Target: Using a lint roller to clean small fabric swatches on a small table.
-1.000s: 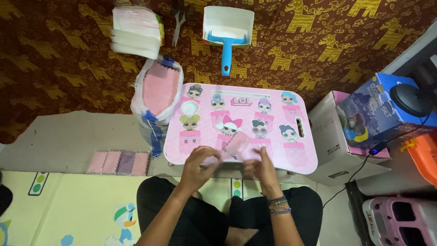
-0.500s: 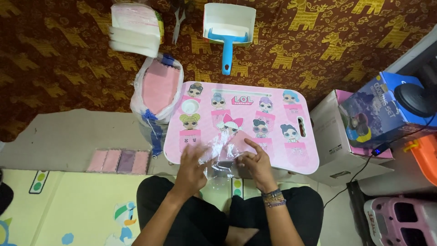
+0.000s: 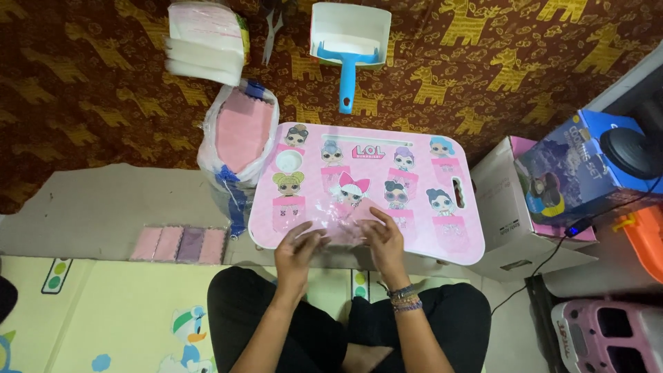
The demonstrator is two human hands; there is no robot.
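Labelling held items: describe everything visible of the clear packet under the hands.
The clear packet is a thin, crinkled see-through plastic bag with something pale pink inside. It lies flat on the near part of the pink lap table. The left hand and right hand press on it from either side. Its opening cannot be made out.

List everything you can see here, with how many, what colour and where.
lap table: one, pink with cartoon doll pictures, centre
clear plastic sleeve with pink piece: one, on the lap table's near edge
plastic bag of pink pieces: one, clear, left of the lap table
flat pink pieces: a row of four, one more purple, near left
stack of packs: one, white and pink, top left
dustpan: one, white with blue handle, top centre
cardboard boxes: two, white and blue, right
left hand: on the sleeve
right hand: on the sleeve, beaded bracelets at the wrist
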